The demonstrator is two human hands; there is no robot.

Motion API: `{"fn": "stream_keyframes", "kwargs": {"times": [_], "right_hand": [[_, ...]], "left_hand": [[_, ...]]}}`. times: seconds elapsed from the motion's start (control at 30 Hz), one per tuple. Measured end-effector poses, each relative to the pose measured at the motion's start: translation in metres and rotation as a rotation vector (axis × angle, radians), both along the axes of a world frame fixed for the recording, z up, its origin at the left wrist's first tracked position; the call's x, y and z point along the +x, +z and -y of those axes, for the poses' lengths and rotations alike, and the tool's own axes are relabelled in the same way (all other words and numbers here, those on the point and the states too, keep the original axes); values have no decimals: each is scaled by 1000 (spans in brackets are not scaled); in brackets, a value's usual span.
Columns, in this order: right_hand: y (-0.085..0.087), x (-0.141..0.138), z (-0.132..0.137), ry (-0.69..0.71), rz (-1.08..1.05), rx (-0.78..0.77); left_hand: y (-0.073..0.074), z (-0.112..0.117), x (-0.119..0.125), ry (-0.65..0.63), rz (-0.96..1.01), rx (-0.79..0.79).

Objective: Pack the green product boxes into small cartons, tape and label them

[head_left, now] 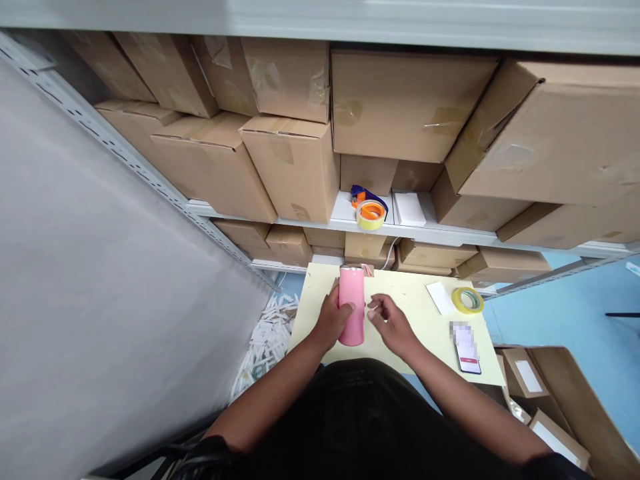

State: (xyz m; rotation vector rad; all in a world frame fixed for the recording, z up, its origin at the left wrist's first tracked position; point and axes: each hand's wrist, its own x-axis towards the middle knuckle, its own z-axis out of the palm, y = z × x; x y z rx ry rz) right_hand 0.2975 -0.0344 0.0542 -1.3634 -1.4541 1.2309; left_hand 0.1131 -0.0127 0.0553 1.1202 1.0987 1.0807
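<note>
My left hand is wrapped round a pink tumbler, its thumb lying across the front. The tumbler stands nearly upright in the view, with a silvery rim at its top end. Just right of it, apart from its side, is my right hand. The fingers there are curled in, thumb and forefinger close together. A tiny pale spot shows at those fingertips, too small to name. Behind the tumbler a small reddish-and-white piece lies at the back edge of the pale yellow table.
A phone, a roll of clear yellow tape and a white card lie on the table's right. Cardboard boxes fill the shelves ahead, beside a tape dispenser. An open carton stands at right; paper scraps litter the floor at left.
</note>
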Motion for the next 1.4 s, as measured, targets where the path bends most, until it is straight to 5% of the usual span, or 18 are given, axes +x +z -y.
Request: {"fn": "stream_keyframes", "kwargs": {"times": [0.1, 0.3, 0.47, 0.53, 0.7, 0.8, 0.93, 1.1, 1.4], "right_hand": [[12, 2, -19, -105, -88, 3], [38, -23, -36, -23, 152, 3], [30, -28, -41, -122, 170, -37], [23, -18, -44, -128, 98, -57], [15, 12, -53, -290, -14, 1], [22, 9, -58, -316, -87, 24], [22, -22, -60, -186, -157, 22], [-4, -56, -52, -66, -173, 12], [-36, -38, -38, -27, -3, 35]], "left_hand": [[4, 3, -1, -99, 82, -12], [10, 9, 9, 9, -207, 148], [5, 10, -5, -97, -280, 270], [-6, 8, -20, -111, -361, 325], [-51, 0, -57, 178, -760, 193], [-73, -3, -68, 83, -853, 5], [-86, -3, -68, 43, -795, -69], [-98, 3, -65, 119, -464, -244], [-111, 6, -66, 186, -200, -397]]}}
